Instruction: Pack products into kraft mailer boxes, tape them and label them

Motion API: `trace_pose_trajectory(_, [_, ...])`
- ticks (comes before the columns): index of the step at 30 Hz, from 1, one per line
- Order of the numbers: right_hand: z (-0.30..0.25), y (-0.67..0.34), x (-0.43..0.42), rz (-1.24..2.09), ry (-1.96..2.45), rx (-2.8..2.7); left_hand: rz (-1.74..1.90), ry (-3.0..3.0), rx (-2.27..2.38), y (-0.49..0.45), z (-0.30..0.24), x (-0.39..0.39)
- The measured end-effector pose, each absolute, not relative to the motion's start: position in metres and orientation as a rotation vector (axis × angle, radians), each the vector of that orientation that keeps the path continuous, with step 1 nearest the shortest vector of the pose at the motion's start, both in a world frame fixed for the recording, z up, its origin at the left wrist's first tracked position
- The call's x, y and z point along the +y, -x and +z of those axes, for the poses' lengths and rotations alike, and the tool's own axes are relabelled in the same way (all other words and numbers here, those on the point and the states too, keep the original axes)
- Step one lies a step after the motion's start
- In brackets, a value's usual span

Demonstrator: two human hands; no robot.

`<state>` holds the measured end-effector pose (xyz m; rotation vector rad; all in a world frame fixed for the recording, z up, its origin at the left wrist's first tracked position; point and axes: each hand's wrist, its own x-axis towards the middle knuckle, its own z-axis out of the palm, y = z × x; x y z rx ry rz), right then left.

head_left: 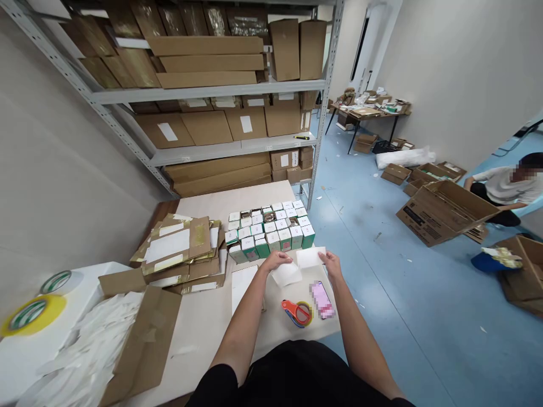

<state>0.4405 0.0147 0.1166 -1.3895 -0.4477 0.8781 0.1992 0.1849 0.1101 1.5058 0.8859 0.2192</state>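
Observation:
Both my hands are out over the table [203,328], each pinching a thin white paper sheet. My left hand [275,260] grips one white sheet [287,275] that droops toward me. My right hand [331,263] holds the corner of another white sheet [310,257]. Just beyond my hands stands a block of several small green-and-white boxes [269,229] packed in rows. Nearer to me lie a red tape dispenser [298,312] and a phone [321,299].
Flattened cardboard pieces [180,251] and white wrapping [85,356] lie to the left, with two tape rolls [34,314] at the far left. Metal shelves [220,90] of cartons stand behind. On the blue floor at right, a person [507,186] crouches among open cartons [441,212].

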Motion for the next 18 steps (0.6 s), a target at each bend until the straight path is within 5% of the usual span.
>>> trace_pose_trajectory(10, [0.171, -0.426, 0.018, 1.027, 1.243, -0.542, 0.408, -1.706, 0.914, -0.221, 0.106, 0.161])
trace_pose_trajectory(18, [0.185, -0.38, 0.028, 1.018, 1.333, -0.941, 0.527, -1.447, 0.847, -0.17, 0.164, 0.138])
